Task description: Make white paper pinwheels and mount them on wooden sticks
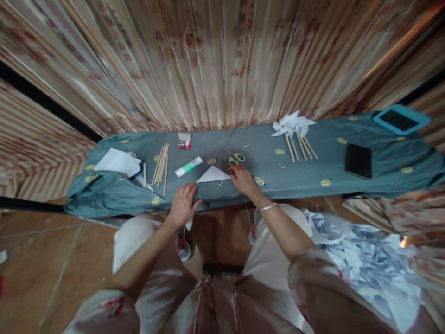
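A white sheet of paper (213, 174), folded into a triangle, lies on the cloth in front of me. My left hand (183, 204) rests at its left corner, fingers lying on the table edge and thumb held apart. At the right corner, my right hand (242, 179) has its thumb and forefinger pinched on the paper. Scissors (236, 158) with pale green handles lie just beyond my right fingertips. Left of the triangle is a glue stick (188, 166) with a white and green label. A small open red-and-white box (184, 141) of metal pins sits farther back.
Loose wooden sticks (162, 164) and stacked white paper (117, 162) lie left on the cloth-covered table (257, 146). Finished paper pinwheels (293, 124) on sticks, a black phone (358, 161) and a blue-framed tablet (401, 119) are right. Crumpled white-blue material (371, 260) lies beside my leg.
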Available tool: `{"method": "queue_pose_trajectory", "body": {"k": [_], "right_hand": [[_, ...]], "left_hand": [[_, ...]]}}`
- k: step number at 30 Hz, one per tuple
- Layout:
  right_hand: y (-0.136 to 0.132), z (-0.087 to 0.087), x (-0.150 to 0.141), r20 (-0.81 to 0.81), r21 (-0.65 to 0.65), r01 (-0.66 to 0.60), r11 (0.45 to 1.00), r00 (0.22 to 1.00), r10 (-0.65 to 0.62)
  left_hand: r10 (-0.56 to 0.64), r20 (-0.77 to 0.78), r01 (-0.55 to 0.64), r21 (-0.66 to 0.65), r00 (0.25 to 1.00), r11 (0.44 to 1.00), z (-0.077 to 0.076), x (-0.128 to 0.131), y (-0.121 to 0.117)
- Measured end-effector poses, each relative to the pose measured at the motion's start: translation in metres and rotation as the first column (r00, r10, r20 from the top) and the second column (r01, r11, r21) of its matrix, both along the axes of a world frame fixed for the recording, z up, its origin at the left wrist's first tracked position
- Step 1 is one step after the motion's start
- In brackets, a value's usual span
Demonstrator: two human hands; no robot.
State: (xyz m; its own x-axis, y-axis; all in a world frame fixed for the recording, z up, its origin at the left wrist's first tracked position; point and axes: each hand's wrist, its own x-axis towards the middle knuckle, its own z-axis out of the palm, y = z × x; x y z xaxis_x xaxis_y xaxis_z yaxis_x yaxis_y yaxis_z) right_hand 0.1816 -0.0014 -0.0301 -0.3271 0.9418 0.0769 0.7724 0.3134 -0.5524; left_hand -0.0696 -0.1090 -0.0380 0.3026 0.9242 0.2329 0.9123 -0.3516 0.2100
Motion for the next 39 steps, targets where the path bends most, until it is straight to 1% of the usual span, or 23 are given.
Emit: {"method": "queue_pose_trajectory", "body": {"k": [3,6,10,13,16,25,30,34,37,39], "right_hand": [[0.001,0.000,-0.001,0.004,-0.002,-0.004,1.000,1.000,0.004],[0.002,0.002,-0.002,0.029,-0.005,-0.005,1.000,1.000,0.005],[0.000,0.006,-0.008,0.026,0.023,-0.019,1.000,0.999,0.018],[-0.003,0.008,-0.013,0.036,0.034,-0.042,0.999,0.999,0.041],[-0.004,0.008,-0.017,0.042,0.031,-0.054,0.998,0.998,0.052],[-0.004,0.004,-0.026,-0.038,0.033,-0.029,0.999,0.999,0.031],[-0.005,0.009,-0.028,-0.052,0.011,-0.001,1.000,0.999,0.001],[-0.007,0.014,-0.026,-0.047,-0.001,0.007,1.000,0.999,-0.007],[-0.010,0.017,-0.026,-0.042,0.003,-0.004,1.000,0.999,0.004],[-0.014,0.019,-0.027,-0.040,0.003,-0.026,1.000,0.999,0.026]], "left_hand": [[0.037,0.054,-0.040,0.054,0.998,0.998,-0.007,0.003,-0.002],[0.117,0.054,-0.121,0.082,0.992,0.989,-0.012,0.009,-0.001],[0.208,-0.023,-0.207,0.037,0.978,0.978,-0.009,0.014,0.003],[0.243,-0.075,-0.242,0.019,0.967,0.970,-0.005,0.017,0.005],[0.266,-0.084,-0.265,0.024,0.960,0.964,-0.004,0.018,0.006],[0.265,-0.054,-0.263,0.040,0.963,0.964,-0.011,0.016,0.003],[0.235,-0.008,-0.233,0.077,0.972,0.969,-0.020,0.011,0.000],[0.269,0.066,-0.274,0.065,0.961,0.960,-0.027,0.010,0.001],[0.267,0.137,-0.280,0.087,0.954,0.956,-0.025,0.014,0.004],[0.200,0.149,-0.221,0.140,0.968,0.965,-0.019,0.022,0.007]]}}
